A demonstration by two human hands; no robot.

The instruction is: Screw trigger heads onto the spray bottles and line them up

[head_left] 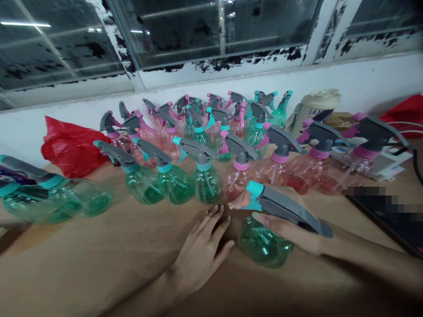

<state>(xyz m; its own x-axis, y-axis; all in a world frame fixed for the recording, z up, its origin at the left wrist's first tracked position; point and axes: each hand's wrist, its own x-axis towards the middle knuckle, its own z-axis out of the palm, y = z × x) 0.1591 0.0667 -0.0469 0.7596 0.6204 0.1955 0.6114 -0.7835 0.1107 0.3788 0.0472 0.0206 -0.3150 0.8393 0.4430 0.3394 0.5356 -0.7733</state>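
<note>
Green bottle [267, 243] near row [207, 182] edge, tabletop [115, 246] leftward

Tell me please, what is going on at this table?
A person's right hand holds a green spray bottle near its neck. The left hand rests on the table beside it, fingers spread, holding nothing. Beyond the hands stands a row of green and pink bottles, with more bottles behind, towards the wall. A red bag lies at the left.

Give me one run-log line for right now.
left hand: open, on table | right hand: holding green spray bottle | beyond: green and pink bottles, red bag
</note>
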